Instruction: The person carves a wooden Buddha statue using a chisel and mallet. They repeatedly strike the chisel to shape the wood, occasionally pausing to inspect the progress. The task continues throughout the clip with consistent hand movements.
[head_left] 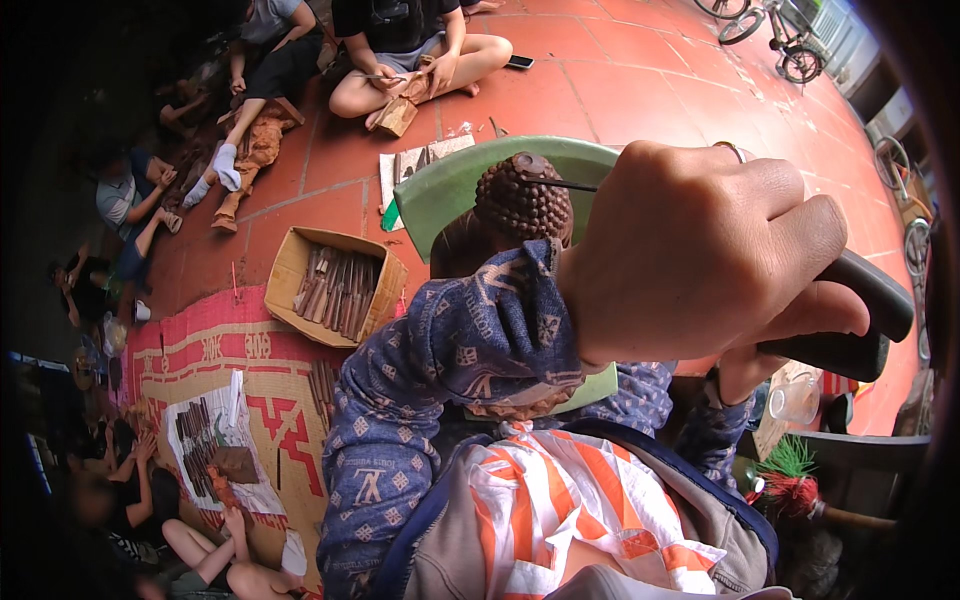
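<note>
My left hand [700, 250] is closed in a fist, with a ring on one finger. Out of it points the thin dark metal shaft of a carving tool [570, 186], its tip against the knobbly curled top of a dark brown carved head [523, 205]. A black handle-like shape [870, 295] shows beyond my left thumb. Below it my right hand [738, 375] looks closed at the near end of a dark bar; most of its fingers are hidden. The carving stands in a green plastic basin [590, 155], and my left sleeve covers much of it.
Left stands a cardboard box [385, 300] of chisels. More tools lie on a white sheet [262, 470] over a patterned mat [160, 370]. Another person [420, 60] carves wood ahead; others sit left. A clear cup [795, 397] and a green-and-red brush [790, 480] are at right.
</note>
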